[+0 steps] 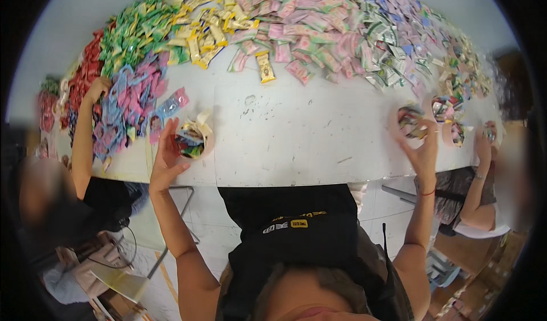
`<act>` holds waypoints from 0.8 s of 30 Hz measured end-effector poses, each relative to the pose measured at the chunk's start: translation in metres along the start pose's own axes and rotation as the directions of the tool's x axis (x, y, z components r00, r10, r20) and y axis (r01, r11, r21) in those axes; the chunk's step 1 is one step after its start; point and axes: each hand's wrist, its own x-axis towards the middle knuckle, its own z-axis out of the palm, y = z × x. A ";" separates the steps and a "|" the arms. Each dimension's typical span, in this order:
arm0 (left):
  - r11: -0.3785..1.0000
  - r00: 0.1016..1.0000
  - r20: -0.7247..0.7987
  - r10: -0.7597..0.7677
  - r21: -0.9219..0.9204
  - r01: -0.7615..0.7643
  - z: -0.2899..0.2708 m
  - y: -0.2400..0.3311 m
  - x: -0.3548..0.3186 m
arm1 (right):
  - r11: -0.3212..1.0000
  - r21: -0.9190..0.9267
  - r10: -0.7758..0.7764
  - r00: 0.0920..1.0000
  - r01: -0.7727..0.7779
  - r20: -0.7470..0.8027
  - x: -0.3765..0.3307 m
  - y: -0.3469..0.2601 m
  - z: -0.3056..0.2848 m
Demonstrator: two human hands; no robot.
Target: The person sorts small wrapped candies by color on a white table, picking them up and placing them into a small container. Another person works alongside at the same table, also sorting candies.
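At the left, my left hand (165, 160) curves around the near-left side of a pale pink round tub (208, 145), thumb and fingers spread along its wall. Mixed wrapped sweets (192, 141) fill this tub. Far to the right, my right hand (420, 153) grips a second pale round tub (393, 121) by its near side, and that tub is slightly blurred. It too holds assorted wrapped sweets (411, 119). Beyond the right hand stand two more filled tubs (447, 137), close together. A blue and pink packet (172, 103) lies beyond my left hand.
Heaps of wrapped sweets line the far side of the white table (285, 144): red, green (137, 27), yellow (199, 33), pink (313, 22) and white-green ones. A blue-pink heap (134, 99) lies left. Other people's hands reach in at the left (98, 90) and right (485, 144).
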 end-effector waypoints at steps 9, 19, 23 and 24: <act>0.976 0.954 -0.301 0.012 0.210 0.054 0.104 -0.006 0.022 | 0.872 0.298 -0.403 0.915 0.389 -0.015 0.085 -0.139 0.146; 0.948 0.975 -0.159 0.155 0.303 -0.101 0.139 0.013 0.044 | 0.775 0.211 -0.621 0.779 0.596 0.081 0.114 -0.160 0.195; 0.986 0.984 -0.178 0.004 0.166 0.026 0.136 0.006 0.044 | 0.746 0.176 -0.661 0.678 0.643 0.321 0.139 -0.201 0.214; 0.987 0.985 -0.172 0.009 0.157 0.019 0.138 0.006 0.046 | 0.705 0.107 -0.682 0.629 0.701 0.373 0.151 -0.199 0.227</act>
